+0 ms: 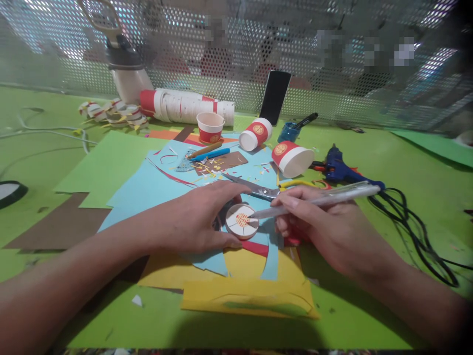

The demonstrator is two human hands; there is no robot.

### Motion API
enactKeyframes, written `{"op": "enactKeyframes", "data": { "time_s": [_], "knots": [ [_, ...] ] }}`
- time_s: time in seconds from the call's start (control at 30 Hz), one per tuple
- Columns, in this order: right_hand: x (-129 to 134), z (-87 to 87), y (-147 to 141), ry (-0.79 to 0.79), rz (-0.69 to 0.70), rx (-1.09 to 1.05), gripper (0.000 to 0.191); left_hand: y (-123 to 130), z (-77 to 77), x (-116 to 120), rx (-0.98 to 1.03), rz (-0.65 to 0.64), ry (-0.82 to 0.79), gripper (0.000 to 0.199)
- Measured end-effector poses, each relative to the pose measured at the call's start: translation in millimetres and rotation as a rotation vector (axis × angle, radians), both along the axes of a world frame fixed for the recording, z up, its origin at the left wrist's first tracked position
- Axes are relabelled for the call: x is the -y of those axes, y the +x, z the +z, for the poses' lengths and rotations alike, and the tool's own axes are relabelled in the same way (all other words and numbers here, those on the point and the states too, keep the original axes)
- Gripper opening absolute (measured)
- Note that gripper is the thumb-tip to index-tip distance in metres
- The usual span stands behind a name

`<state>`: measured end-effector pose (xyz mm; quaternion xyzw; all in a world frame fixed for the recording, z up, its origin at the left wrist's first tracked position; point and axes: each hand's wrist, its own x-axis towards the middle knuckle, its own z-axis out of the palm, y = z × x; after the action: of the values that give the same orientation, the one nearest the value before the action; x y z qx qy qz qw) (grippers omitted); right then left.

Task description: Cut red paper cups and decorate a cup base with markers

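Note:
In the head view my left hand (212, 219) curls around a small round white disc (252, 228), thumb at its near edge and fingers at its far edge. The disc carries an orange-red printed emblem and a few dark lines running toward its rim. My right hand (308, 222) grips a pen (336, 195) with a pale clear barrel, its tip at the emblem. Just beyond my hands lie scissors (254, 187), their blades pointing left. Coloured paper sheets, among them a light blue sheet (133, 182), lie under and around the hands.
Red-and-white paper cups (210, 129) stand and lie beyond the scissors, near a stack of cups (185, 106). A blue glue gun (342, 167) with a black cord (414, 231) is at right. A phone (275, 96) leans against the perforated screen (236, 49). Pens (210, 154) lie among paper scraps.

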<state>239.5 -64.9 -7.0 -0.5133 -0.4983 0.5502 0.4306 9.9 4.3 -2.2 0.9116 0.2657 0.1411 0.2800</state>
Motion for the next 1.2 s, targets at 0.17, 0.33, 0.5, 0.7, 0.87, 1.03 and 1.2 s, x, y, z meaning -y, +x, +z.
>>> {"op": "enactKeyframes", "data": {
  "time_s": [0.17, 0.33, 0.5, 0.7, 0.87, 1.03, 1.2],
  "knots": [
    [-2.0, 0.2, 0.2, 0.000, -0.036, -0.066, 0.023, 4.8, 1.4, 5.7, -0.020, 0.028, 0.018, 0.077],
    [-2.9, -1.5, -0.1, 0.013, -0.038, -0.005, 0.025, 16.2, 0.1, 13.5, -0.046, 0.120, 0.104, 0.052],
    [-2.0, -2.5, 0.7, 0.014, -0.039, 0.039, 0.026, 12.3, -2.9, 9.2, -0.082, 0.141, 0.066, 0.047],
    [-1.8, -3.4, 2.0, 0.046, -0.049, 0.052, 0.027, -1.7, 3.4, 2.0, -0.057, 0.004, -0.091, 0.078],
    [-1.0, -2.6, 2.4, 0.034, -0.036, 0.075, 0.026, -4.2, 2.1, -1.0, -0.021, -0.043, -0.071, 0.087],
    [0.0, -1.4, 1.3, 0.047, 0.011, 0.108, 0.026, 0.1, -4.6, -3.5, 0.023, -0.005, -0.032, 0.086],
    [-1.2, -3.6, 2.2, 0.051, 0.004, 0.157, 0.028, 1.4, -6.4, -3.4, 0.015, 0.017, -0.001, 0.078]
  ]
}}
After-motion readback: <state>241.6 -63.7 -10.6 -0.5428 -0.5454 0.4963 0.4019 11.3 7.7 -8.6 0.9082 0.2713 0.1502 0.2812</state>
